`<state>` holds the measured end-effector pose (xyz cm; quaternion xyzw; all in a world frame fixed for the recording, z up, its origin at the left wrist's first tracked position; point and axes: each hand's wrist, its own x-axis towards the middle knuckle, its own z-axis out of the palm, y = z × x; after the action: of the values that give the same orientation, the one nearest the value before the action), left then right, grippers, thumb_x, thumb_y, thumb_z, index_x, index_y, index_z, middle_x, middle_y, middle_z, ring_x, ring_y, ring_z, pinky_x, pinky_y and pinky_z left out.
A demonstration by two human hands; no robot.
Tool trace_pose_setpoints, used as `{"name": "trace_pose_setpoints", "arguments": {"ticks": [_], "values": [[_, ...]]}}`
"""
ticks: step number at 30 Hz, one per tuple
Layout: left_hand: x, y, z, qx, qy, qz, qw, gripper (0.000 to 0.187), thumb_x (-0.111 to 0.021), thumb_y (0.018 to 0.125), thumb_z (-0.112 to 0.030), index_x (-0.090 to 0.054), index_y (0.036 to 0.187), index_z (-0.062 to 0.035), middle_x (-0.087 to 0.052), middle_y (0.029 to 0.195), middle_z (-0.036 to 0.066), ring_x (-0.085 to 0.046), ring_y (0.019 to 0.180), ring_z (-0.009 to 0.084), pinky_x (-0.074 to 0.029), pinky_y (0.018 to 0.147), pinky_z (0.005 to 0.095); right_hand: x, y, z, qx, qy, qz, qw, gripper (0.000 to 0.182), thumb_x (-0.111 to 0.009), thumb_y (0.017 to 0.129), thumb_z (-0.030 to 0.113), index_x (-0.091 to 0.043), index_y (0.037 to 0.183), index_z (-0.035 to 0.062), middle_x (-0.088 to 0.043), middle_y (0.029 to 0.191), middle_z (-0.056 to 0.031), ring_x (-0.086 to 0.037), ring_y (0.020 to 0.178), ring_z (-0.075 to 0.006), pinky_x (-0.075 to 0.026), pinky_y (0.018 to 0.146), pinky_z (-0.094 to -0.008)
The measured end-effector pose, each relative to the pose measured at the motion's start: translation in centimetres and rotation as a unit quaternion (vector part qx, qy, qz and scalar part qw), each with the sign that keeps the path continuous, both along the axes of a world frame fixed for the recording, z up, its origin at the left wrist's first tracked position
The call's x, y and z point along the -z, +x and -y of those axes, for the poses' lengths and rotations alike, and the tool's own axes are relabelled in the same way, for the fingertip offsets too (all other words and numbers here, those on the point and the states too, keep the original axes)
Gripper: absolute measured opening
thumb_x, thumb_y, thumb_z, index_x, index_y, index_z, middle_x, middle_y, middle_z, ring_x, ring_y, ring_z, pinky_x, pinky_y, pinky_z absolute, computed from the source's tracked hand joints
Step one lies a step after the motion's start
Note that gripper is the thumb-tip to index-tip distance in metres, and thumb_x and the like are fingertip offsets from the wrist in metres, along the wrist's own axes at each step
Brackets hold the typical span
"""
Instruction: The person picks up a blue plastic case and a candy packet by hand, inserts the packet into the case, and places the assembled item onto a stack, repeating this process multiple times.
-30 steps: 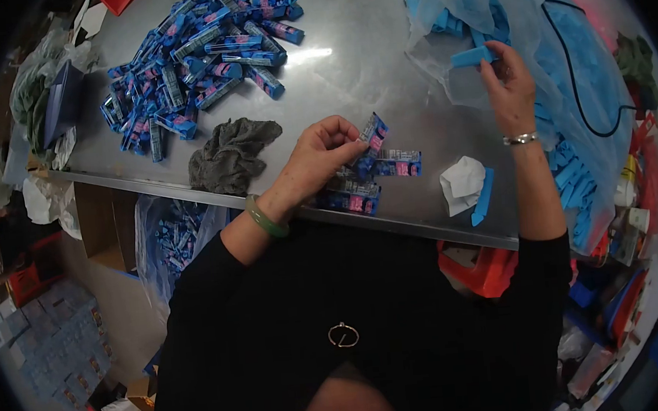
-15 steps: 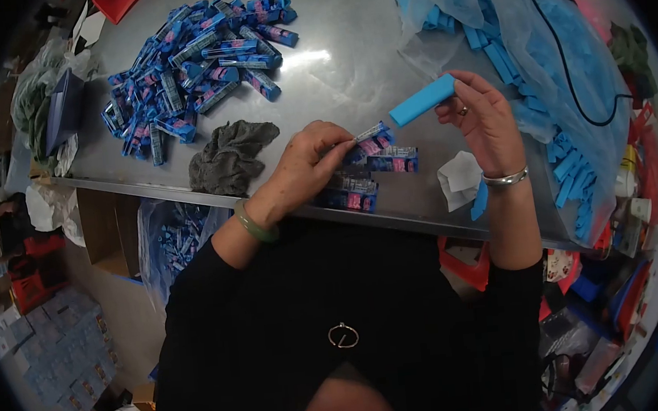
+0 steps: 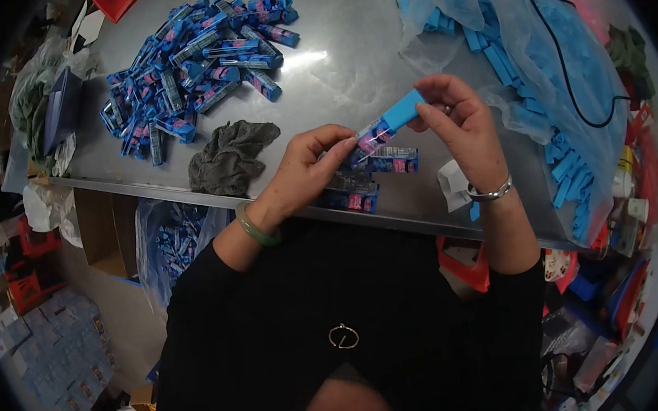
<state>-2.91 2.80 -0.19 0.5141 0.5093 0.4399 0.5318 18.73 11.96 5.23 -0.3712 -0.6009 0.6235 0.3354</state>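
Observation:
My left hand (image 3: 305, 163) pinches a printed plastic sleeve (image 3: 375, 138) in blue and pink by its near end, close over the table's front part. In the fingers of my right hand (image 3: 462, 128) is a plain light-blue rectangular block (image 3: 402, 112), slanting down to the left. The block's lower end meets the sleeve's upper right end and overlaps it in this view. Below the sleeve, more flat printed sleeves (image 3: 395, 160) lie on the table. A crumpled white paper (image 3: 452, 184) is beside my right wrist.
A heap of printed packs (image 3: 195, 69) covers the metal table's (image 3: 340, 58) far left. A dark grey cloth (image 3: 232, 157) lies at its front edge. On the right, a clear plastic bag (image 3: 533, 43) spills many light-blue blocks (image 3: 499, 61). Below the left edge stands a cardboard box (image 3: 107, 232).
My right hand has moved left and slightly down, bringing the blue block from a small gap away up against the sleeve. My left hand stays nearly in place, still gripping the sleeve.

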Motion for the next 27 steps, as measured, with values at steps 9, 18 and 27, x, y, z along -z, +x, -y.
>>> {"name": "trace_pose_setpoints", "arguments": {"ticks": [9, 18, 27], "values": [[-0.3, 0.5, 0.1, 0.017, -0.121, 0.257, 0.959, 0.021, -0.063, 0.091, -0.012, -0.063, 0.109, -0.0009, -0.067, 0.094, 0.004, -0.062, 0.087, 0.0093, -0.050, 0.081, 0.0242, 0.5, -1.4, 2.6, -0.086, 0.247, 0.185, 0.947, 0.062, -0.081, 0.070, 0.022, -0.051, 0.122, 0.0048, -0.054, 0.119, -0.0138, -0.056, 0.104, -0.0245, -0.046, 0.088, -0.0371], [-0.7, 1.0, 0.4, 0.010, -0.128, 0.345, 0.930, 0.020, -0.064, 0.091, -0.014, -0.063, 0.107, -0.0023, -0.066, 0.095, 0.002, -0.062, 0.087, 0.0076, -0.050, 0.080, 0.0225, 1.4, -3.5, 4.8, -0.030, 0.428, 0.262, 0.864, 0.097, -0.086, 0.056, 0.025, -0.033, 0.135, 0.0020, -0.046, 0.134, -0.0175, -0.045, 0.122, -0.0347, -0.030, 0.106, -0.0440], [-0.1, 0.9, 0.4, -0.007, -0.089, 0.346, 0.934, 0.020, -0.061, 0.091, -0.011, -0.061, 0.109, -0.0021, -0.066, 0.096, 0.007, -0.063, 0.090, 0.0141, -0.051, 0.083, 0.0284, 1.0, -3.0, 4.0, -0.028, 0.342, 0.187, 0.921, 0.104, -0.088, 0.056, 0.025, -0.029, 0.139, 0.0011, -0.041, 0.139, -0.0190, -0.043, 0.125, -0.0344, -0.034, 0.105, -0.0428]]}}
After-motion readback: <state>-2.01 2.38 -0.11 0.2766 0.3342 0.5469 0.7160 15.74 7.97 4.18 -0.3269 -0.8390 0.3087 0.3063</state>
